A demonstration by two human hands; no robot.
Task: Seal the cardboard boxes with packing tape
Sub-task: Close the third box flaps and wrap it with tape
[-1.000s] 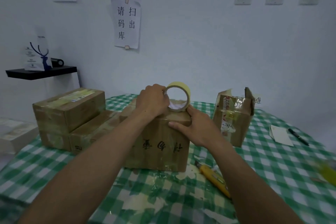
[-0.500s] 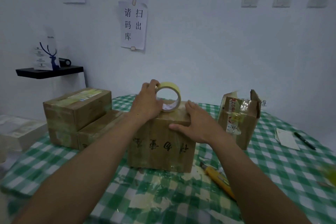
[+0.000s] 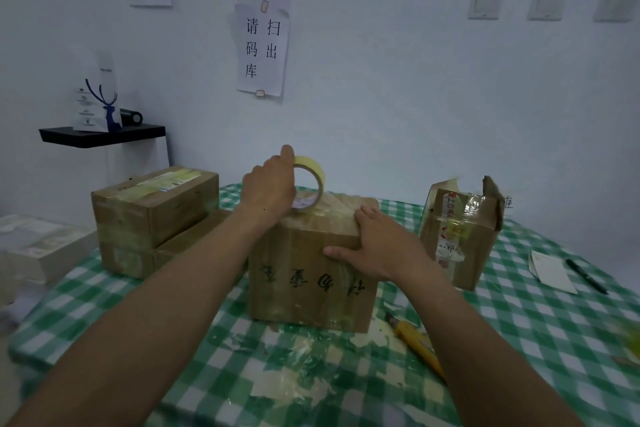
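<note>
A brown cardboard box [image 3: 304, 284] with black handwriting on its front stands in the middle of the table. A roll of yellowish packing tape [image 3: 313, 177] stands upright on the box's top, toward its far side. My left hand [image 3: 268, 189] grips the roll from the left. My right hand [image 3: 375, 246] presses flat on the box's top right front corner, fingers straight, thumb down the front face. Clear tape lies along the box top between roll and right hand.
Two taped boxes [image 3: 152, 204] are stacked at the left. A box with open flaps [image 3: 460, 232] stands at the right. A yellow utility knife [image 3: 417, 343] lies by my right forearm. A paper slip [image 3: 550, 270] and black pen [image 3: 585, 276] lie at far right on the green checked tablecloth [image 3: 519, 315].
My left hand has carried the tape roll farther back across the box top. My right hand has stayed pressed on the front right corner. The camera has moved closer.
</note>
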